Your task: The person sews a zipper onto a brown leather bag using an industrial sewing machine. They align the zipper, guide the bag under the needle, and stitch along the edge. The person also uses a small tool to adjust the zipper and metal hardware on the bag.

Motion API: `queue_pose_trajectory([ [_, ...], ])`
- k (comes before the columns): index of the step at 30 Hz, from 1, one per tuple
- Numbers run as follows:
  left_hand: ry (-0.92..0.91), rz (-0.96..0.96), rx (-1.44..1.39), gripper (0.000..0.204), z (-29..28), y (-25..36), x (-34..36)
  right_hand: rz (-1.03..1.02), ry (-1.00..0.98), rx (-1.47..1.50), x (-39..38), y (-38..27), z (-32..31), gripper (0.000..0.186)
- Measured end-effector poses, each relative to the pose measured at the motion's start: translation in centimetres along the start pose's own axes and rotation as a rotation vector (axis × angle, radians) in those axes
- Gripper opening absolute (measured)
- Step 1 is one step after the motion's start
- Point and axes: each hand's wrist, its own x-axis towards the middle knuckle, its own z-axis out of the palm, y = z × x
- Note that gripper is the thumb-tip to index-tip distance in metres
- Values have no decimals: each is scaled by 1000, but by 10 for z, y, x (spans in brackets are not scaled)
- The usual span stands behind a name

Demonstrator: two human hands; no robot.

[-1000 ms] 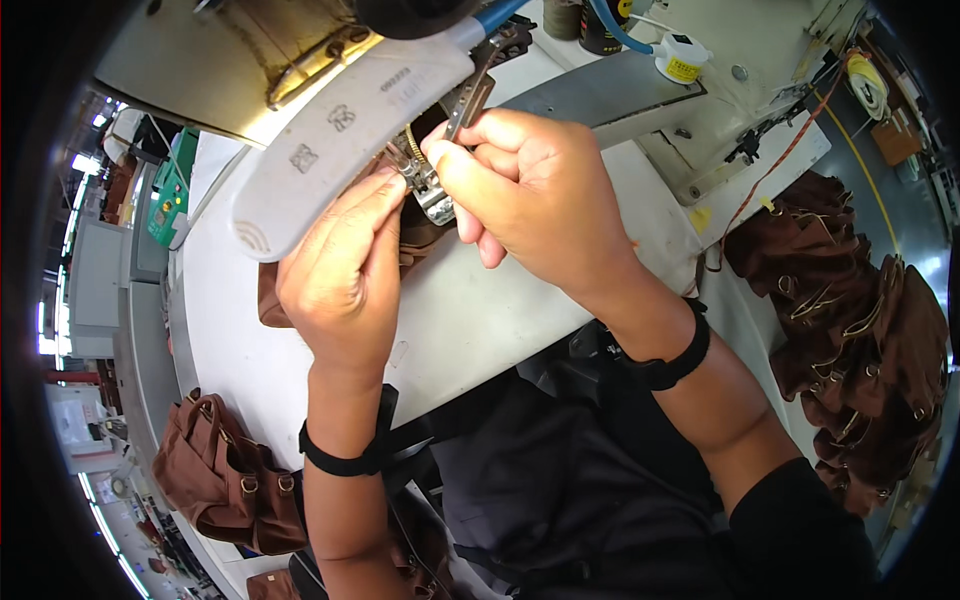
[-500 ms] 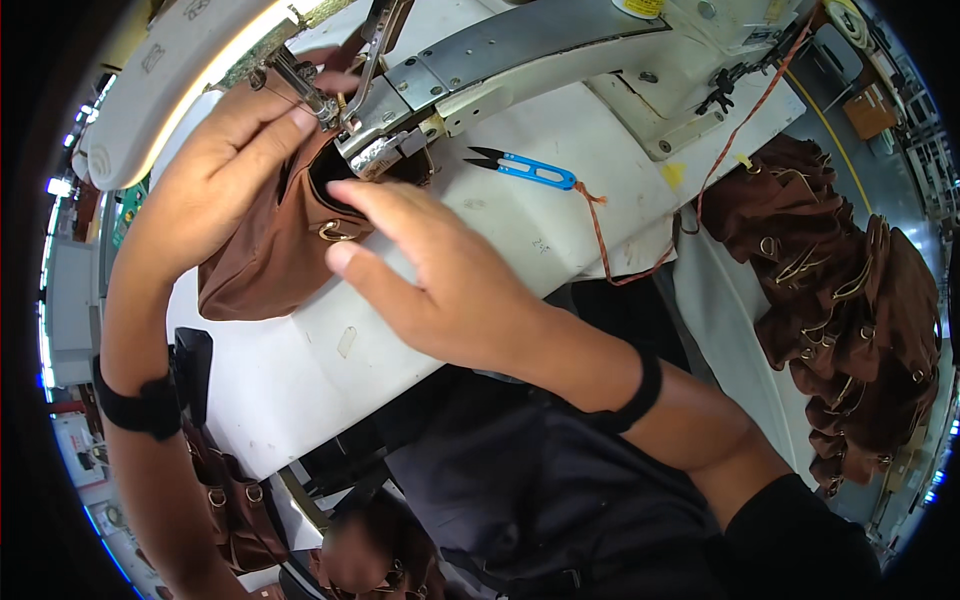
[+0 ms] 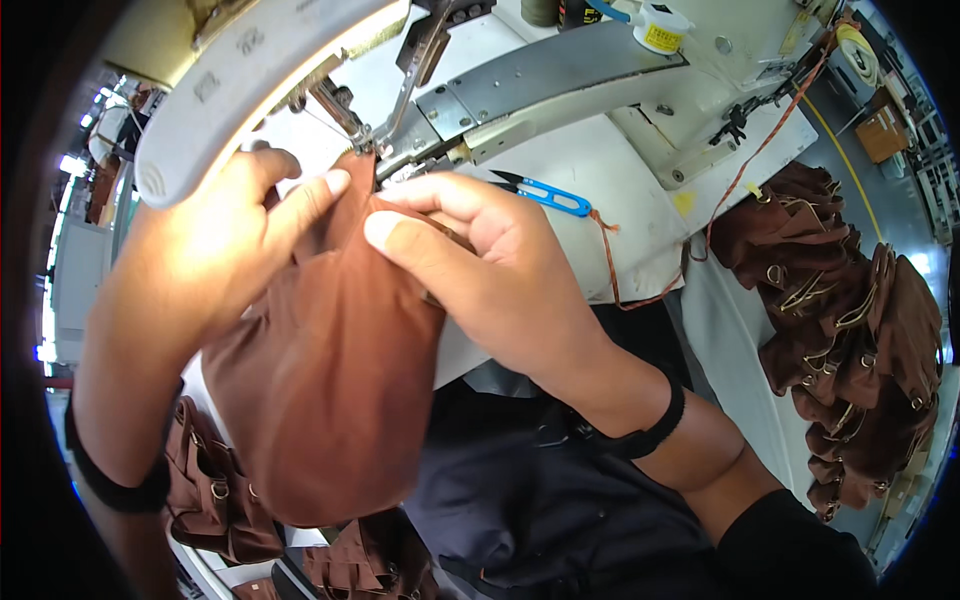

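A brown bag [image 3: 330, 390] hangs over the near edge of the white table, its upper edge at the presser foot [image 3: 358, 135] of a sewing machine. My left hand [image 3: 215, 240] is closed on the bag's left side, thumb on top and close to the needle area; its other fingers are partly behind the fabric. With thumb and bent fingers, my right hand [image 3: 490, 255] pinches the bag's edge just right of the foot. Blue thread snips [image 3: 552, 196] with black blades lie right behind my right hand, tied to an orange-red cord [image 3: 607, 250].
The machine's lit white head [image 3: 255, 90] overhangs my left hand. Its narrow metal bed [image 3: 560, 75] runs to the right, with a small white bottle [image 3: 660, 28] behind it. A heap of brown bags [image 3: 840, 330] hangs at the right; more brown bags [image 3: 215, 490] lie lower left.
The bag has been turned and drawn toward me, its body now hanging over the table edge. My right hand has gone from loosely spread fingers to pinching its edge.
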Motion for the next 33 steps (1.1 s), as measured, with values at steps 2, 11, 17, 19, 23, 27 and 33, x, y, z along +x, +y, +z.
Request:
queue_pose_trajectory([
  [2, 118, 366, -191, 50, 20, -27, 15, 32, -49, -88, 1, -4, -12, 23],
  [11, -290, 126, -1483, 19, 65, -25, 14, 20, -129, -364, 9, -21, -22, 23],
  [17, -410, 111, -1824, 21, 84, -27, 15, 13, -97, -397, 22, -25, -24, 21],
  [19, -224, 22, -1787, 21, 91, -24, 20, 8, -92, -439, 23, -26, -23, 22],
  [23, -238, 81, -1874, 17, 95, -19, 27, -25, -142, -636, 19, -41, -25, 25],
  [27, -232, 158, -1997, 44, 112, -31, 28, -351, -120, -921, -1, -86, -43, 26],
  [33, -316, 134, -1976, 26, 109, -34, 28, -1265, 517, -1306, 67, -290, -132, 36],
])
